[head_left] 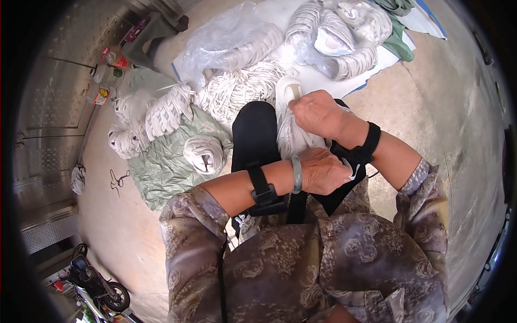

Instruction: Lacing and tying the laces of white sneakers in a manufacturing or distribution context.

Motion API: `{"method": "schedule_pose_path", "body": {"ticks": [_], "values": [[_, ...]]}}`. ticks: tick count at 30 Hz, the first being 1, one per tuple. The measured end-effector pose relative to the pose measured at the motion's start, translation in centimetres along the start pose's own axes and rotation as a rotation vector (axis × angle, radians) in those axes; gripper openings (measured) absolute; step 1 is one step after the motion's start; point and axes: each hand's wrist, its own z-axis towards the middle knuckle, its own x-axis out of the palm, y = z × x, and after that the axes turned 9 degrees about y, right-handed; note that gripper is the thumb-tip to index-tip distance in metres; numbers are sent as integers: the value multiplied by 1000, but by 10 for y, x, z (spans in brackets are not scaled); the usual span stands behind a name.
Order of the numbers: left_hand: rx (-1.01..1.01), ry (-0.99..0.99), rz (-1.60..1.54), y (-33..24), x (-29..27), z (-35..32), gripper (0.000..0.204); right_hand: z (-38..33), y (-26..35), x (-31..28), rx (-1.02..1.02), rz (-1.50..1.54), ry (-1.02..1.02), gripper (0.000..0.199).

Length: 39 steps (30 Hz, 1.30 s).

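A white shoe point(290, 110) lies on my lap between my black-trousered knees, toe pointing away. My left hand point(323, 171) grips the heel end of the shoe; a green bangle and a black wrist strap sit on that forearm. Above it, my right hand point(318, 114) is closed over the shoe's upper, fingers curled down onto it. What the fingers pinch is hidden. A black strap also wraps my right wrist.
Bundles of white shoe uppers point(167, 110) lie on a green cloth point(161, 167) to my left. More fill clear plastic bags point(237, 40) ahead on a white sheet. Bottles point(107, 75) stand by a metal door. A scooter point(97, 285) is parked at lower left.
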Motion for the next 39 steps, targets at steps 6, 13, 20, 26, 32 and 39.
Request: {"method": "schedule_pose_path", "body": {"ticks": [6,13,20,26,32,39], "values": [[145,-110,15,-1,-6,-2,20,10,20,-9,-65,-276,141,10],[15,3,-20,-6,-6,-13,22,22,28,-10,-230,-445,96,6],[-55,-13,-46,-14,-12,-13,23,38,19,-21,-336,-421,219,7],[36,-139,-212,-13,-24,-6,19,32,-42,-6,136,435,180,34],[164,-160,-405,-41,-37,4,30,34,-56,23,81,653,69,42],[56,-69,-59,-45,-56,-9,18,10,-64,35,114,688,-161,26]]}}
